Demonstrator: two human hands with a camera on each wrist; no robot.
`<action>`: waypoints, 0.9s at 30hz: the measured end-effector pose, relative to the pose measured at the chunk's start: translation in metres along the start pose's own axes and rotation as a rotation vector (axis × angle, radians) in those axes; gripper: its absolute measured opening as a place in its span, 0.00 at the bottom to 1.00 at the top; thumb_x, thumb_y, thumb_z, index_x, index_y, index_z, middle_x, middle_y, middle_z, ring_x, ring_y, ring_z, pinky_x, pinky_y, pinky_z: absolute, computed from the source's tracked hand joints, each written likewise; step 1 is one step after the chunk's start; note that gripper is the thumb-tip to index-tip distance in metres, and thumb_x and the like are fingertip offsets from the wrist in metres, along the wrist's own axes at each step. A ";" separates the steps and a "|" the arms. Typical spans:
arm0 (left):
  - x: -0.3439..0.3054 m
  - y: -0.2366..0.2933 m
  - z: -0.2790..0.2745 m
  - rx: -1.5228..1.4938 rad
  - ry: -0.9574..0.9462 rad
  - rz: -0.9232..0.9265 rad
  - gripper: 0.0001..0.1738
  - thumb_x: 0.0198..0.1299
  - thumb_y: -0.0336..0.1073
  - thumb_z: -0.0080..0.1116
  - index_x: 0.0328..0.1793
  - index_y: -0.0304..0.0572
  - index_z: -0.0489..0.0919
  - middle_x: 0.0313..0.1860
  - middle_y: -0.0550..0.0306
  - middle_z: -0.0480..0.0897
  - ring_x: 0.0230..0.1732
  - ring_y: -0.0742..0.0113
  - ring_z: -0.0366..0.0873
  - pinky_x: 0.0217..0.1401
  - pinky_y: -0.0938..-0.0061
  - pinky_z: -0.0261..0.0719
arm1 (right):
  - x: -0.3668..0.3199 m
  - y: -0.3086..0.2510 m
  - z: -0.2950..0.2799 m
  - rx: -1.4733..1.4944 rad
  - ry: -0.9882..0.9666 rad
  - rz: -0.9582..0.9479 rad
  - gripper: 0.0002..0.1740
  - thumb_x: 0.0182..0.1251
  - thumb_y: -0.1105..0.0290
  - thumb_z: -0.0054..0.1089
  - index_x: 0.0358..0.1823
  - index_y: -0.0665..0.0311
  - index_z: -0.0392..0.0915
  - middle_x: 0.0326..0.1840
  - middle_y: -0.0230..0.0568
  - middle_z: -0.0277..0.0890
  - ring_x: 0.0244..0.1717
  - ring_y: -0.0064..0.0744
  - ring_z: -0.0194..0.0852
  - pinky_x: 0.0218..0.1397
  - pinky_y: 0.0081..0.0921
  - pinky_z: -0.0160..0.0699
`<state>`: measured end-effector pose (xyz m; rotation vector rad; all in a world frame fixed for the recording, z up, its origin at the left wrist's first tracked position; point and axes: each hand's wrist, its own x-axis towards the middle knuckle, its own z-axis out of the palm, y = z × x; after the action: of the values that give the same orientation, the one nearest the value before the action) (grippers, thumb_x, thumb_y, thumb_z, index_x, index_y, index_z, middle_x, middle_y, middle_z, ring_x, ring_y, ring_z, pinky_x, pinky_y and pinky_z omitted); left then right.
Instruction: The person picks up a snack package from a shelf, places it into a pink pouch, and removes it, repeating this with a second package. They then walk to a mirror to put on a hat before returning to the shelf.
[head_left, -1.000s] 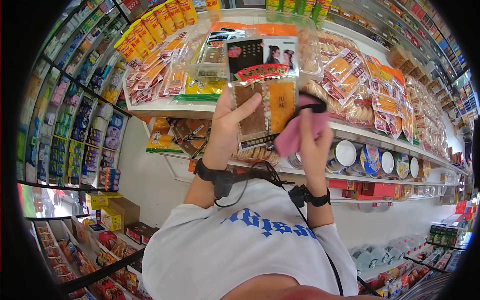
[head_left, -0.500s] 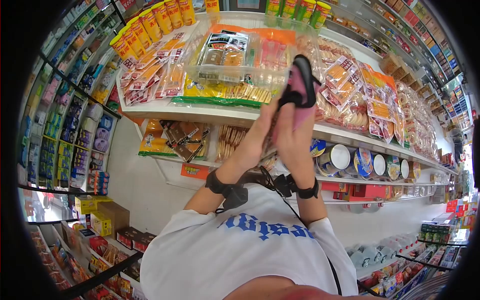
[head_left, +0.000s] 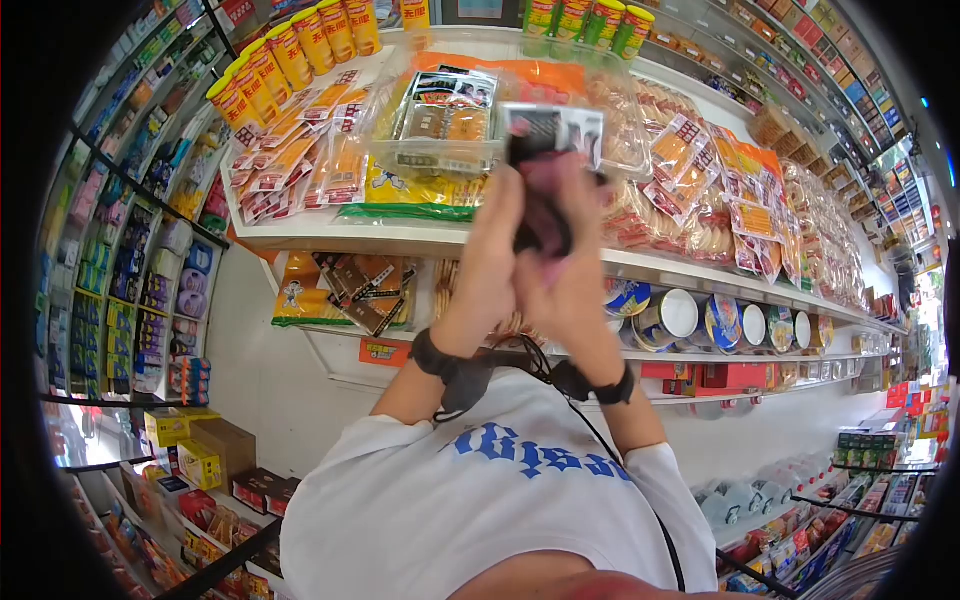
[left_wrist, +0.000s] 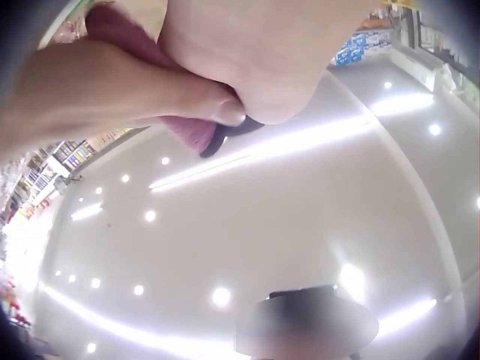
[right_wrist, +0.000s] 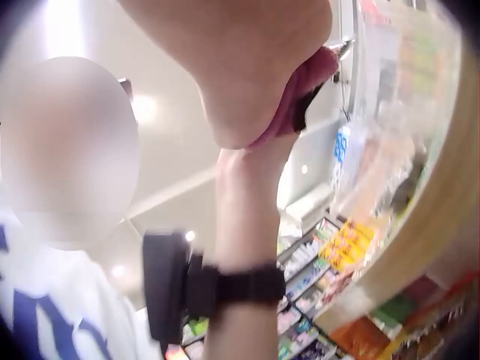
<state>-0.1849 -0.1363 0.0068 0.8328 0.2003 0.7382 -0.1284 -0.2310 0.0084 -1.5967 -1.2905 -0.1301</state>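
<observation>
In the head view my left hand holds a flat snack packet upright. The packet's black and white printed top stands out above the fingers, and its lower part is hidden. My right hand grips a pink cloth with black trim, pressed against the packet between the two hands. Both hands are blurred there. The left wrist view has the pink cloth under a thumb, its black edge by the thumbnail. In the right wrist view the pink cloth bulges out beside the right palm.
A clear plastic tray with similar packets sits on the white shelf ahead. Bagged snacks lie to the right, yellow canisters along the back left. Tubs stand on the lower shelf.
The packet, facing the head camera at first, turned edge-on and now shows its printed top again. The right hand with the cloth came in against it, and both hands have shifted slightly left.
</observation>
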 end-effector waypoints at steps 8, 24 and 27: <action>0.006 0.020 -0.005 -0.127 0.027 0.010 0.26 0.78 0.52 0.42 0.69 0.40 0.69 0.58 0.51 0.81 0.54 0.63 0.82 0.58 0.67 0.81 | 0.007 0.017 -0.005 0.348 0.164 0.329 0.42 0.57 0.75 0.68 0.74 0.69 0.60 0.70 0.60 0.66 0.72 0.44 0.65 0.72 0.36 0.63; -0.010 0.002 0.009 0.112 -0.238 -0.020 0.41 0.75 0.67 0.24 0.82 0.45 0.54 0.78 0.52 0.62 0.78 0.63 0.59 0.79 0.70 0.58 | -0.016 0.000 -0.006 0.122 -0.082 -0.059 0.46 0.58 0.71 0.60 0.79 0.71 0.51 0.84 0.62 0.38 0.85 0.58 0.30 0.83 0.50 0.30; -0.010 0.003 0.015 0.054 -0.263 -0.044 0.37 0.78 0.60 0.26 0.81 0.39 0.54 0.77 0.48 0.64 0.77 0.60 0.62 0.80 0.65 0.57 | -0.007 0.001 -0.018 0.023 0.012 -0.088 0.47 0.61 0.66 0.60 0.78 0.74 0.49 0.84 0.62 0.40 0.85 0.59 0.30 0.83 0.50 0.27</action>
<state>-0.1872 -0.1502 0.0178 0.9650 0.0032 0.5776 -0.1221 -0.2490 0.0114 -1.5181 -1.3489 -0.1792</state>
